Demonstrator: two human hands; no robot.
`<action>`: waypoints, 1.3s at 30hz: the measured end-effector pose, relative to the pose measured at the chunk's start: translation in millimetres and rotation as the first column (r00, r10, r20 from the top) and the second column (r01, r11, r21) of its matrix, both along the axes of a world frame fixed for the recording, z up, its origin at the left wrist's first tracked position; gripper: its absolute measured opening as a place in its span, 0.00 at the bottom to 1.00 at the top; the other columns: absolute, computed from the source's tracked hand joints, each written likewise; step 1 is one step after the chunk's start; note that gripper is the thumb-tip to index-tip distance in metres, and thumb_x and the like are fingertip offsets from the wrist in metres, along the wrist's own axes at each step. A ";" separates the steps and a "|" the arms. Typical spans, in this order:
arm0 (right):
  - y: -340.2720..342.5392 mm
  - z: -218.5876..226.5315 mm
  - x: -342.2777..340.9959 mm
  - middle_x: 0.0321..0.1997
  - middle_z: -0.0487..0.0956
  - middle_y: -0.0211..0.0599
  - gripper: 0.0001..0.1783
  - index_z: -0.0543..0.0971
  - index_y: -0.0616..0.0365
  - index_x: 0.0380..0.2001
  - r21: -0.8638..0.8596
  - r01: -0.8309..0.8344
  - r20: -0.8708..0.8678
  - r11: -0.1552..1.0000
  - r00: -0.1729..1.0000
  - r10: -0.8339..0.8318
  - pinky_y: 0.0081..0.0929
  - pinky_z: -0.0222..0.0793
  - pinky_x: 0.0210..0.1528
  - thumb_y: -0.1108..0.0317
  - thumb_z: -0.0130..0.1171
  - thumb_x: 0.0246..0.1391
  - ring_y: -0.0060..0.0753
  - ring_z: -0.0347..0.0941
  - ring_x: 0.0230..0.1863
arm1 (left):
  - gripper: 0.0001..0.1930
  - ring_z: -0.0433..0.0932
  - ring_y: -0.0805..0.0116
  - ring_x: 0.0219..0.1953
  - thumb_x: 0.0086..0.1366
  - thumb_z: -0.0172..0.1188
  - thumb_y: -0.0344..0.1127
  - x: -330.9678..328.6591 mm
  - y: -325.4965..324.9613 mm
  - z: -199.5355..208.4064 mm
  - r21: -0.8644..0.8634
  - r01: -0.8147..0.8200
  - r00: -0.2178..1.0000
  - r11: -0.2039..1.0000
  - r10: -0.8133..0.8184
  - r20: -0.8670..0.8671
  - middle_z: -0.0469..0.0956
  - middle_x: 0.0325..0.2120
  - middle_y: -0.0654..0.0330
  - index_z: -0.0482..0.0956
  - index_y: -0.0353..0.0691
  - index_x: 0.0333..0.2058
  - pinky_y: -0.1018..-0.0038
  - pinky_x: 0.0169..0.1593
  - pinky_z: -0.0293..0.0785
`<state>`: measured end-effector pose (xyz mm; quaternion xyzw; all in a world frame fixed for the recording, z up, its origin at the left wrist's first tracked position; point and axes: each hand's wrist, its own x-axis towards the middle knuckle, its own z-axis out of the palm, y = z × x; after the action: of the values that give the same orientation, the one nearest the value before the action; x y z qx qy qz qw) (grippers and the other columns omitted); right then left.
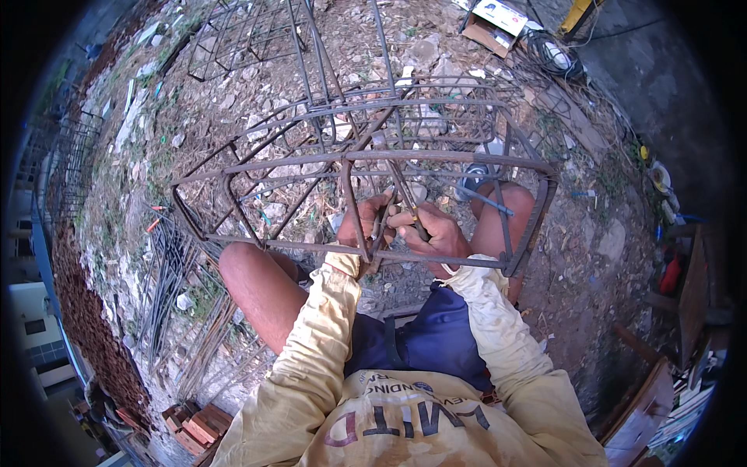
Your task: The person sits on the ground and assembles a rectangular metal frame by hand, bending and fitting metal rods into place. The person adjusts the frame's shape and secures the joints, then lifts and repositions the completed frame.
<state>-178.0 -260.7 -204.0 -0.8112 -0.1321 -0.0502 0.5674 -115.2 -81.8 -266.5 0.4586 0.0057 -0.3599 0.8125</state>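
A rebar cage point(451, 158) of rusty bars and bent stirrups stands between my bare knees, over the ground in front of me. My left hand point(359, 224) is closed beside a near stirrup, its fingertips by the crossing bars; what it pinches is too small to make out. My right hand point(440, 233) is shut on a slim hand tool point(421, 229) with a dark handle, whose kind I cannot tell. The two hands almost meet inside the cage, above its near lower bar point(436, 258). My fingers partly hide the working end.
Long upright bars point(385, 47) rise from the cage's far side. Loose rods point(167, 280) lie at the left, bricks point(204, 428) at the lower left. A cardboard box point(490, 35) and coiled cable point(556, 58) lie far right. Wooden boards point(638, 412) stand lower right. Rubble covers the ground.
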 end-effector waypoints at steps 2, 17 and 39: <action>2.8 4.7 0.8 0.35 0.75 0.42 0.13 0.79 0.57 0.42 0.017 -0.010 -0.020 1.000 1.000 0.010 0.34 0.70 0.40 0.70 0.57 0.51 0.41 0.75 0.35 | 0.11 0.77 0.73 0.33 0.62 0.53 0.25 0.0 2.0 -5.1 -0.022 -0.025 1.000 0.999 0.024 -0.010 0.76 0.34 0.59 0.73 0.32 0.44 0.80 0.33 0.74; 2.3 -9.2 15.0 0.39 0.69 0.41 0.16 0.77 0.53 0.47 0.226 -0.257 -0.207 0.940 0.930 0.304 0.32 0.66 0.46 0.68 0.56 0.53 0.39 0.69 0.42 | 0.13 0.77 0.69 0.32 0.67 0.48 0.31 1.9 -0.4 -9.0 -0.219 -0.058 0.989 0.974 0.026 -0.145 0.76 0.35 0.56 0.70 0.29 0.46 0.77 0.33 0.76; 28.6 17.6 2.2 0.36 0.69 0.41 0.21 0.76 0.53 0.41 -0.197 -0.017 0.007 0.980 1.000 0.018 0.39 0.68 0.41 0.69 0.67 0.40 0.47 0.70 0.37 | 0.27 0.73 0.76 0.37 0.64 0.57 0.51 -18.8 11.3 8.4 0.159 -0.109 0.908 0.981 0.034 0.417 0.72 0.38 0.67 0.68 0.38 0.53 0.80 0.37 0.71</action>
<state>-175.7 -232.1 -186.4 -0.8620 -0.1460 -0.0353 0.4841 -134.0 -70.4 -258.1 0.5944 -0.1166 -0.2231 0.7637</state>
